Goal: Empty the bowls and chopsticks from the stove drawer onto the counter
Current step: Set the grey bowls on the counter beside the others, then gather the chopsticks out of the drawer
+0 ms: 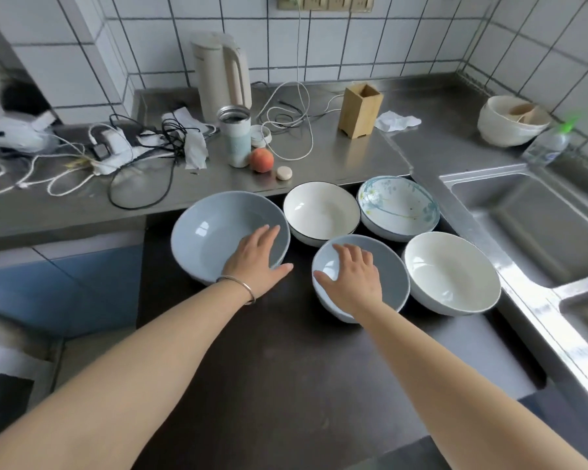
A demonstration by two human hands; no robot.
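Observation:
Five bowls sit on the dark pulled-out drawer (269, 351). My left hand (255, 257) straddles the near rim of the large blue bowl (204, 232), fingers inside, thumb outside. My right hand (353, 276) lies over the small blue bowl (392, 269), fingers spread inside, thumb along its left rim. Behind them stand a white dark-rimmed bowl (319, 208) and a floral patterned bowl (398, 201). A plain white bowl (452, 273) sits at the right. All bowls rest on the drawer. No chopsticks are in view.
The steel counter (336, 157) behind holds a kettle (221, 72), a thermos cup (238, 137), a peach (261, 159), tangled cables (133, 147) and a bamboo holder (360, 110). A sink (530, 225) lies to the right, with stacked bowls (510, 120) and a bottle (547, 145) behind it.

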